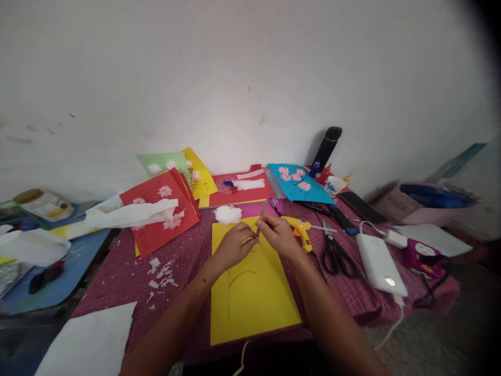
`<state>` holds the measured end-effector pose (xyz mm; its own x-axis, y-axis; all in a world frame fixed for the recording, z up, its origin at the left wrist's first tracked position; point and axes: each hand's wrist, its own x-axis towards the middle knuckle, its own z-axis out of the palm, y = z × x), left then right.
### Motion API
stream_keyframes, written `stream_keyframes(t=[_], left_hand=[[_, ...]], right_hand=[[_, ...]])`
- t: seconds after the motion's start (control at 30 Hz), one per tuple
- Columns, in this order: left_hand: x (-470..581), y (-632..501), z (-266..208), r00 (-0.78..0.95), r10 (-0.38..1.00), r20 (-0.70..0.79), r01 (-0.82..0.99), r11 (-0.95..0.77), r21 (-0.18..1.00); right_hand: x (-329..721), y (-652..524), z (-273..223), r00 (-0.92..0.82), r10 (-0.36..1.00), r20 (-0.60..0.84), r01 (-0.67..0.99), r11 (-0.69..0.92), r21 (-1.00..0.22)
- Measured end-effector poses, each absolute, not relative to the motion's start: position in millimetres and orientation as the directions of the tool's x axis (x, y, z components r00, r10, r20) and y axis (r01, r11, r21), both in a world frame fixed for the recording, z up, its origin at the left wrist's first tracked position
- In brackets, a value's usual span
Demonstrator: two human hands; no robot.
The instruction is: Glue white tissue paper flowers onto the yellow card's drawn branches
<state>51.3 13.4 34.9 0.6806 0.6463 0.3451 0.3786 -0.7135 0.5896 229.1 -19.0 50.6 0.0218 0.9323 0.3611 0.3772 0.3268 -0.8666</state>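
Note:
Both hands meet over the upper part of a yellow sheet (pixel 254 292) that has thin dark curved lines drawn on it. My right hand (pixel 278 234) pinches a thin brownish strip (pixel 263 209), which stands up out of the fingers; I cannot make out its exact kind. Close beside it, my left hand (pixel 236 244) has its fingertips pinched together near the strip's lower end, and what they hold is too small to tell. A white crumpled paper flower (pixel 228 214) lies just beyond the left hand. Right of the right hand rests a yellow glue gun (pixel 299 230).
Black scissors (pixel 336 256), a white power bank (pixel 381 266) and a paper cup (pixel 334 185) are on the right. Red cards (pixel 156 230) with paper flowers, torn paper scraps (pixel 160 277) and a white sheet (pixel 88 339) lie left. A blue card (pixel 313 196) leans at the back.

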Motion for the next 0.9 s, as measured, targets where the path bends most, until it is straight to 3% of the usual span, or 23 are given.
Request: stream_keyframes(t=[0.13,0.33,0.7,0.9], left_hand=[[68.3,24.1,30.4,0.728,0.632,0.266,0.436,-0.726,0.532],[75.1,28.4,26.0,0.765,0.616,0.191,0.492,-0.749,0.444],[66.8,32.5,18.6,0.721,0.664,0.197,0.537,-0.716,0.446],[61.8,31.0,16.7,0.681,0.701,0.212,0.524,-0.669,0.527]], right_hand=[[239.1,-14.3,45.9,0.007,0.941,0.338,0.545,0.280,-0.790],[245.4,-10.9,38.8,-0.033,0.968,0.249,0.659,0.209,-0.723],[241.9,-9.3,35.5,-0.098,0.977,0.191,0.715,0.203,-0.669],[240.8,-11.4,34.8,-0.121,0.976,0.183,0.694,0.215,-0.687]])
